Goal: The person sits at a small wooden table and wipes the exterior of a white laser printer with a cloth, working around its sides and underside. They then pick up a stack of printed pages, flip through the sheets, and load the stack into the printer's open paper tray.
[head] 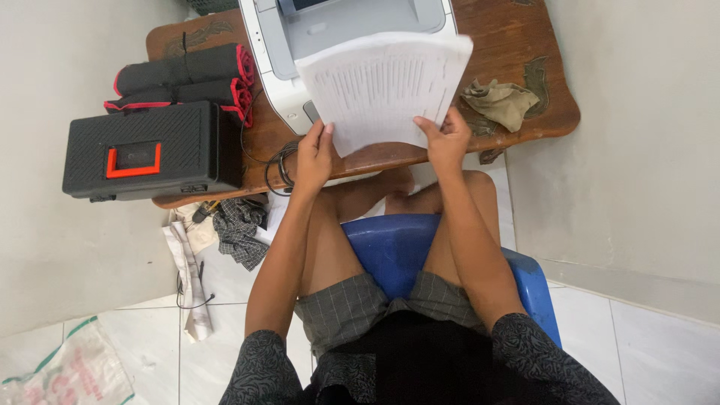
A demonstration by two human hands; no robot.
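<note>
Both hands grip the near edge of the thick stack of white printed paper sheets (384, 86), left hand (313, 154) and right hand (444, 139) at its corners, the stack rising far from them over the grey-white printer (281, 45) on the brown wooden worktop (517, 45).

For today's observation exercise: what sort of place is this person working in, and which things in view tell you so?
Probably a small home or back-room work corner. Both hands, left hand and right hand, hold a sheaf of printed paper over a printer on a carved wooden table, beside a black tool case.
</note>
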